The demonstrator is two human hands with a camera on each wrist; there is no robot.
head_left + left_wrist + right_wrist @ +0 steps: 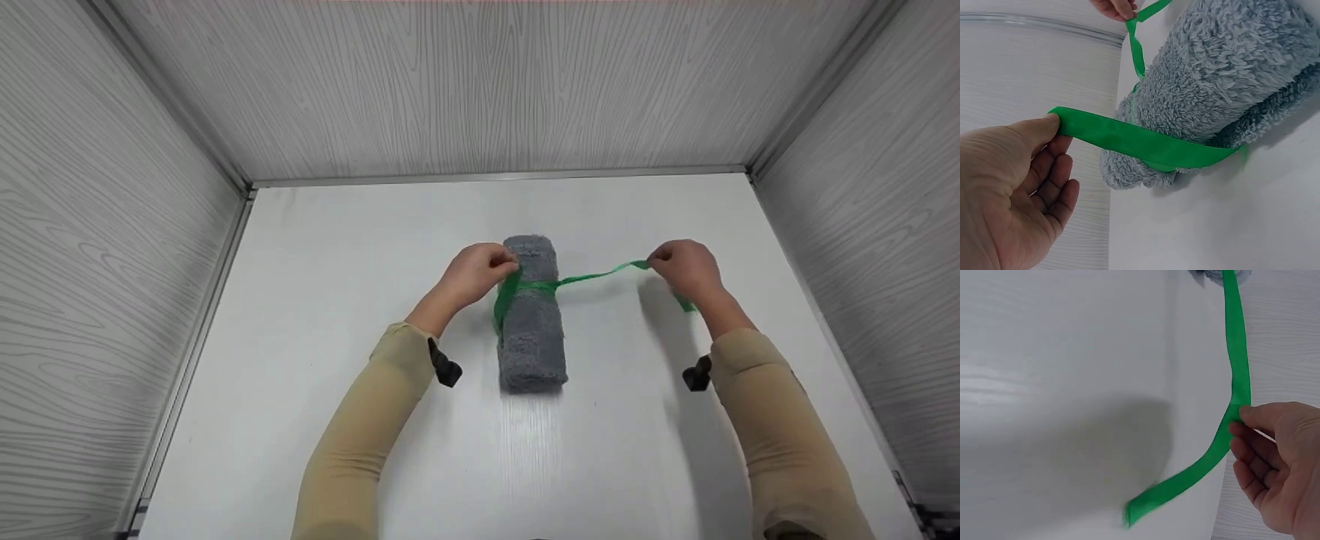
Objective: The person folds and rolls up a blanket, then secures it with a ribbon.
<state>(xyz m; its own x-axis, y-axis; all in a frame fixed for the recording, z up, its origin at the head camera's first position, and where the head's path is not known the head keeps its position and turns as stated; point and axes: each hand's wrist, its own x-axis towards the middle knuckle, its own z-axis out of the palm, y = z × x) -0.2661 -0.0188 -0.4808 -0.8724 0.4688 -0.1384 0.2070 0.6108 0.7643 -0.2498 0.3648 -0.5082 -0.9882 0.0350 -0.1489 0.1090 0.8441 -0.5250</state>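
A rolled grey fluffy towel (532,337) lies lengthwise on the white table, with a green ribbon (537,286) wrapped across its upper half. My left hand (478,271) pinches one length of the ribbon between thumb and forefinger, just over the towel's left side; in the left wrist view that ribbon (1140,143) droops in front of the fluffy roll (1224,62). Out to the right, my right hand (686,266) pinches the other length, which stretches from the towel to the fingers. Its loose end (1168,488) hangs past the fingertips in the right wrist view.
The white tabletop (337,247) is bounded by wood-grain panels: a back wall (487,90), a left wall (97,247) and a right wall (862,195). Metal trim (495,178) runs along the back edge. Small black pieces (448,372) sit at both sleeve cuffs.
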